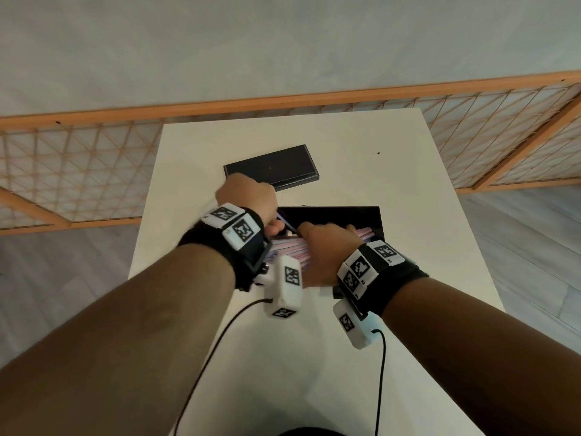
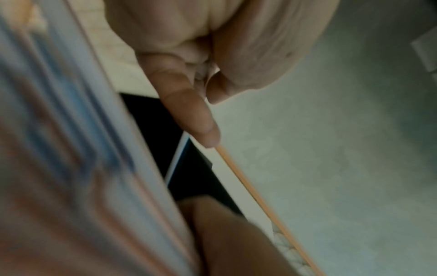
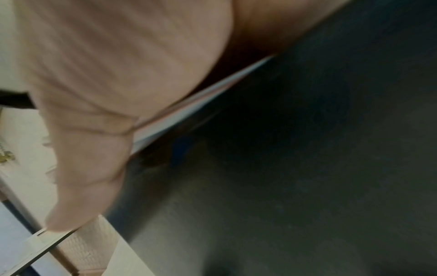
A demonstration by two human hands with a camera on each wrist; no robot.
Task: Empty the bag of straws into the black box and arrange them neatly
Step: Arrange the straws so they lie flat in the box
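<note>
The open black box [image 1: 375, 215] lies mid-table, with pink and blue straws [image 1: 289, 248] lying in its near part. My right hand [image 1: 327, 243] lies on top of them, fingers reaching into the box. In the right wrist view its palm [image 3: 106, 74] covers a thin band of straws [image 3: 189, 106] above the dark box floor [image 3: 307, 168]. My left hand [image 1: 267, 215] is curled at the box's left end and pinches a single blue straw [image 1: 287, 224]. The left wrist view shows that curled hand [image 2: 212, 56], a white-blue straw [image 2: 178, 156] and blurred straws [image 2: 59, 130]. No bag can be told apart.
The box's black lid [image 1: 273, 165] lies flat farther back on the white table [image 1: 424, 215]. An orange-framed lattice screen [image 1: 78, 171] stands behind the table. Two cables run from the wrist cameras across the table's near part [image 1: 283, 372].
</note>
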